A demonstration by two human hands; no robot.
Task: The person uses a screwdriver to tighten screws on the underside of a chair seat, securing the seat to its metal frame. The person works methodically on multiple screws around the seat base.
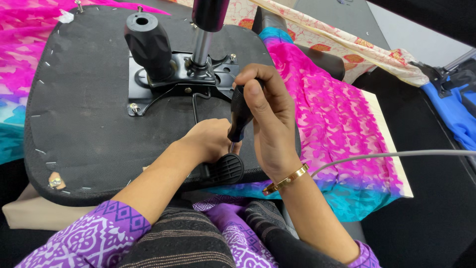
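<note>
An upturned office chair seat (84, 114) with black fabric underside lies in front of me. A black metal mechanism plate (173, 82) with a knob (148, 44) and a gas cylinder post (201, 47) is bolted to it. My right hand (270, 119) grips a black-handled screwdriver (241, 111), held upright with its tip near the seat's front edge. My left hand (208, 141) rests on the seat at the screwdriver's tip, beside a ribbed black lever paddle (225, 168). What the left fingers pinch is hidden.
Pink and turquoise patterned cloth (337, 124) covers the surface to the right and left. A grey cable (396, 155) runs off to the right. A blue item (453, 111) lies at far right. A chair armrest (322, 59) shows behind the seat.
</note>
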